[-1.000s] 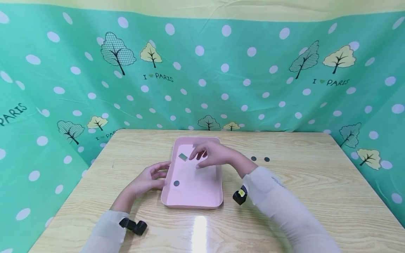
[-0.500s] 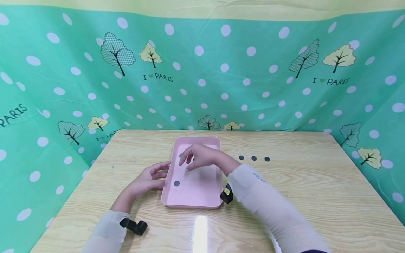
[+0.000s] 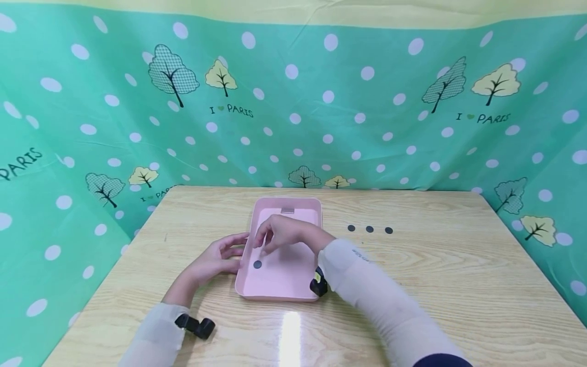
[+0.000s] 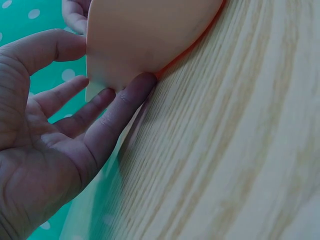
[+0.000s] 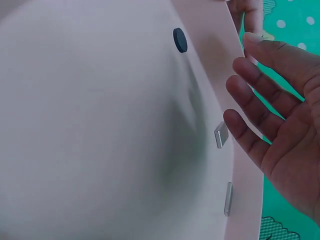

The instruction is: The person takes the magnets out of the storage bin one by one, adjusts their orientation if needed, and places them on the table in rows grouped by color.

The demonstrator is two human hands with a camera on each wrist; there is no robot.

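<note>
A pink tray (image 3: 293,290) lies on the wooden table. The fingertips of my left hand (image 3: 215,262) touch its left outer wall; in the left wrist view the fingers are spread against that wall. Over the tray's left part hovers my right hand (image 3: 282,233), fingers bent slightly and holding nothing in the right wrist view. Just nearer than its fingertips, a dark round disc (image 3: 258,264) lies on the tray floor. At the tray's far end is a small silver rectangular block (image 3: 287,210). A second shiny block (image 5: 222,135), hidden in the head view, lies near my right fingers.
To the right of the tray, dark discs lie in a row on the table: a left one (image 3: 351,228), a middle one (image 3: 369,229) and a right one (image 3: 389,230). A green dotted curtain (image 3: 390,117) hangs behind the table.
My right hand has moved left and toward me, nearer the dark disc. It now covers one block, and the far block and the leftmost table disc have come into view. My left hand has stayed put.
</note>
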